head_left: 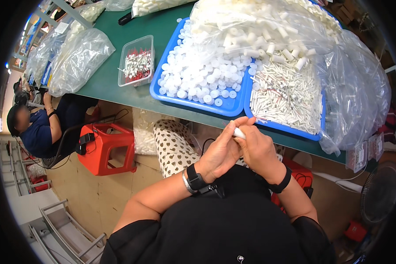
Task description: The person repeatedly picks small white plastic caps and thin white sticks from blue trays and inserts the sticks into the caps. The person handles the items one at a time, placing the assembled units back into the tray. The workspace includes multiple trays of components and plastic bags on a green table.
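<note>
Close together above my lap, just in front of the table's near edge, my left hand [220, 154] and my right hand [264, 154] meet around a short white cylinder [239, 133]. Its rounded end shows between my fingers; the rest is hidden. Both hands are closed on it. Beyond them, a blue tray [198, 104] carries many translucent white discs [202, 70]. In the blue tray beside it [290, 131] lie thin white tubes [286, 90], some with reddish wires. A clear bag [251, 31] of thicker white cylinders rests over the trays' far part.
Left of the trays stands a clear plastic box [152, 46] of small white-and-red parts. A clear bag [90, 57] lies farther left on the green table [112, 83]. A red stool [105, 152] and a seated co-worker [42, 132] are at left; a fan [379, 191] is at right.
</note>
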`<state>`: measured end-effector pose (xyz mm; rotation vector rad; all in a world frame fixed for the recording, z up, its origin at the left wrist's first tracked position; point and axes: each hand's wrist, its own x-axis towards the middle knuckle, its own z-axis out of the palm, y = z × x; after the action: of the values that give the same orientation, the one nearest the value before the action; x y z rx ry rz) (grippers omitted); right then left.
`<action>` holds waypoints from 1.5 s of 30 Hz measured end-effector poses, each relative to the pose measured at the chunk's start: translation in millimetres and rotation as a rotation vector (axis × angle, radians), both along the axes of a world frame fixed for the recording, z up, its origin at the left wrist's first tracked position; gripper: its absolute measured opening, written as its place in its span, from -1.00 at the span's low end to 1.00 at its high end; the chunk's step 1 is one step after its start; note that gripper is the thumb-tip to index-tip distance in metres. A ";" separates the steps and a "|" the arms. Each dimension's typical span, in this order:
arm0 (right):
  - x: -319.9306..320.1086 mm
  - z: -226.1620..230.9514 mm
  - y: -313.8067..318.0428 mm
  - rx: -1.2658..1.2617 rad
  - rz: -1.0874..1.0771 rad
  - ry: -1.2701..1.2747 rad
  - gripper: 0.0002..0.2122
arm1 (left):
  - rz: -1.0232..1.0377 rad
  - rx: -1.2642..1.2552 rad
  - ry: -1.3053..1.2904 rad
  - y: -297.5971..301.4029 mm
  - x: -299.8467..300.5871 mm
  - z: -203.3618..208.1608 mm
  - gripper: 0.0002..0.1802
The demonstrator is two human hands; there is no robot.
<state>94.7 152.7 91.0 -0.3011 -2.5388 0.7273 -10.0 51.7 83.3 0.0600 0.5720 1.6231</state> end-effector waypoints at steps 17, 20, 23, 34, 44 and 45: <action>-6.4 -2.8 -19.3 -0.526 -0.093 0.040 -0.83 | -0.021 -0.075 0.343 -6.2 3.2 -1.4 -0.25; 2.2 -7.2 -3.2 -1.422 0.010 -0.147 -0.76 | -0.088 -0.149 0.269 -12.5 -3.5 2.2 -0.25; -0.1 7.2 -0.5 -1.787 0.092 -0.188 -0.69 | -0.068 -0.113 0.219 -15.4 -12.5 3.8 -0.26; 14.8 -50.7 -25.1 -0.395 0.056 -0.676 -0.75 | -0.200 -0.394 -0.082 -37.4 17.6 -66.1 -0.32; 20.4 -71.8 2.1 -0.152 0.000 -0.615 -0.68 | -0.138 -0.544 0.055 -41.8 -14.7 -71.3 -0.56; 24.3 -60.0 4.0 -0.104 0.031 -0.475 -0.73 | -0.108 -0.447 0.131 -43.1 -22.4 -63.4 -0.67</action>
<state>119.0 156.7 31.0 -0.5242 -2.9586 0.8871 -32.4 8.6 19.9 -0.1323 1.0041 1.3623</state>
